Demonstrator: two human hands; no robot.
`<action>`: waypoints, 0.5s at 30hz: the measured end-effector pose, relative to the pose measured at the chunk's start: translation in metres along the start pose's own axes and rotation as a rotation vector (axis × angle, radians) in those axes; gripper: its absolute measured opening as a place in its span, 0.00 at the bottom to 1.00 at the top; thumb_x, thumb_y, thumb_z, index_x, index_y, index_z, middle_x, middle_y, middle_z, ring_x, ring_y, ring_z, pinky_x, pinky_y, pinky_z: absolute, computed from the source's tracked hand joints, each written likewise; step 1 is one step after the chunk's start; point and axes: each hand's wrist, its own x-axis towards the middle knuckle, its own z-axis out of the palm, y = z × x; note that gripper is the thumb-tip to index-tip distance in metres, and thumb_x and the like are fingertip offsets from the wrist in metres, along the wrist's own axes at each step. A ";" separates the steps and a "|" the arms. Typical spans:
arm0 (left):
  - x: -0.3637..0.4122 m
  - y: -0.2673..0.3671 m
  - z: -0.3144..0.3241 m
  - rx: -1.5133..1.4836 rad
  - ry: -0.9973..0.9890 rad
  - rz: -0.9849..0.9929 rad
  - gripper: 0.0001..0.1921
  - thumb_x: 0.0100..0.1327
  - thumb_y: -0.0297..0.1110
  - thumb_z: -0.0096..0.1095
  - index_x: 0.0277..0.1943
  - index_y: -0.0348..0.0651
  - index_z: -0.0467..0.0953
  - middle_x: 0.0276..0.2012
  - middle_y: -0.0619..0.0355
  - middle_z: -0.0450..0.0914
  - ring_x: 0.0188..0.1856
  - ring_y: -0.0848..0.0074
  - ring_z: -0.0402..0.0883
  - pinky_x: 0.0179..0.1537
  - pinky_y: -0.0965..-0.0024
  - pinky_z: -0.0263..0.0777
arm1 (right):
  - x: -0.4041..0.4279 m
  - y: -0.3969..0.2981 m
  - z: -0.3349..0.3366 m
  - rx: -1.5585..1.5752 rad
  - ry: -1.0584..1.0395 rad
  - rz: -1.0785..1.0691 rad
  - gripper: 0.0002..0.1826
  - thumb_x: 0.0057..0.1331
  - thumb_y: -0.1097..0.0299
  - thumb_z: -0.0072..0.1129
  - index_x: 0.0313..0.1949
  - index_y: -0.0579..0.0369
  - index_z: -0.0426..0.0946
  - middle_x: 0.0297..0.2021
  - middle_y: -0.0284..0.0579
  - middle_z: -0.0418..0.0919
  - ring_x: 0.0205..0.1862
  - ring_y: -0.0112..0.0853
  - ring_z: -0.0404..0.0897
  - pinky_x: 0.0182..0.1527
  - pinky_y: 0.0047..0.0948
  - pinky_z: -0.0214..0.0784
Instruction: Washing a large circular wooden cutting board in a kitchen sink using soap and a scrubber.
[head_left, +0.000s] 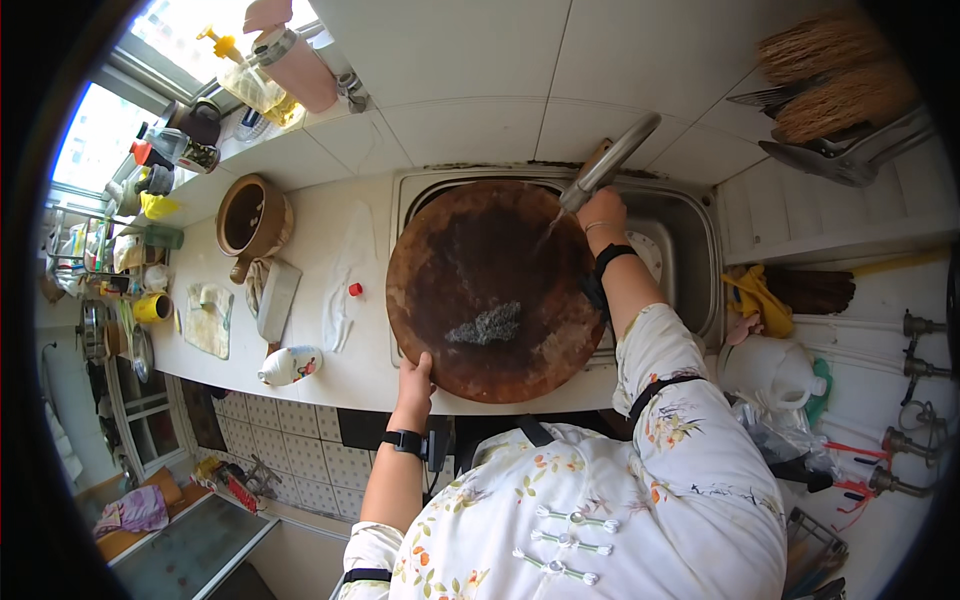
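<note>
A large round wooden chopping board (480, 255) lies across the double sink, its surface dark and wet in the middle. My left hand (415, 382) grips its near left rim, thumb on top and fingers underneath. On the board rests a grey metal scouring pad (487, 326), touched by neither hand. My right hand (604, 214) is at the board's far right edge, beside the metal tap (611, 161). The tap partly covers its fingers, so I cannot tell what they hold. A thin stream of water falls from the tap onto the board.
Right of the board shows the steel sink basin (675, 255). Along the counter to the left are a red cap (355, 289), a white bottle (291, 365), a whetstone-like block (279, 300) and a brown clay pot (251, 217). Utensils (847, 154) hang at the upper right.
</note>
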 end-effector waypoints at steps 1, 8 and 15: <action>0.001 -0.001 -0.001 0.003 0.002 -0.010 0.17 0.74 0.45 0.54 0.59 0.47 0.70 0.46 0.61 0.81 0.42 0.75 0.76 0.36 0.67 0.68 | 0.003 0.005 0.001 0.021 0.002 -0.058 0.34 0.63 0.53 0.68 0.53 0.74 0.69 0.50 0.67 0.78 0.48 0.54 0.83 0.49 0.45 0.81; 0.001 0.000 -0.003 0.017 -0.019 -0.021 0.15 0.74 0.44 0.53 0.58 0.47 0.71 0.44 0.63 0.80 0.41 0.77 0.75 0.35 0.69 0.68 | -0.075 0.006 0.002 -0.405 0.139 -0.438 0.41 0.57 0.57 0.68 0.64 0.70 0.64 0.61 0.64 0.70 0.63 0.51 0.69 0.52 0.49 0.73; 0.006 0.004 -0.009 0.057 -0.137 -0.085 0.17 0.75 0.47 0.53 0.59 0.51 0.64 0.56 0.57 0.76 0.53 0.68 0.75 0.52 0.55 0.70 | -0.233 -0.004 0.077 0.005 -0.270 -1.204 0.28 0.65 0.66 0.58 0.65 0.34 0.70 0.70 0.39 0.64 0.74 0.39 0.58 0.60 0.66 0.63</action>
